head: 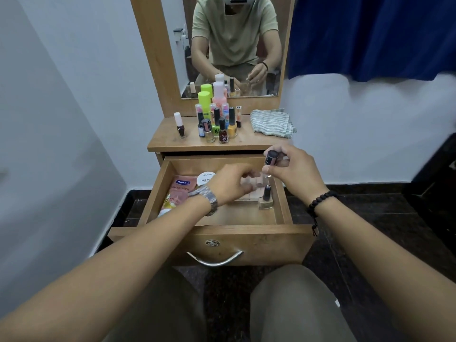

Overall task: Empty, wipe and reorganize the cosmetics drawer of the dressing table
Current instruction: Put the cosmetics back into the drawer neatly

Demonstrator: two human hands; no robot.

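Note:
The wooden drawer (222, 230) of the dressing table is pulled out. My right hand (293, 169) holds a small dark-capped nail polish bottle (270, 157) above the drawer's right side. My left hand (232, 185), blurred, reaches into the drawer over some pale pink items (256, 183); whether it grips anything I cannot tell. Inside lie a pink Vaseline sachet (182, 185), a white round jar (206, 178) and a clear nail polish bottle with a black cap (266, 199). Several bottles (217, 119) stand on the tabletop.
A striped cloth (271, 122) lies folded on the tabletop's right side. A lone white-capped bottle (180, 125) stands at the left. The mirror (234, 45) rises behind. A white wall is at left, a blue curtain (370, 33) at right, dark floor below.

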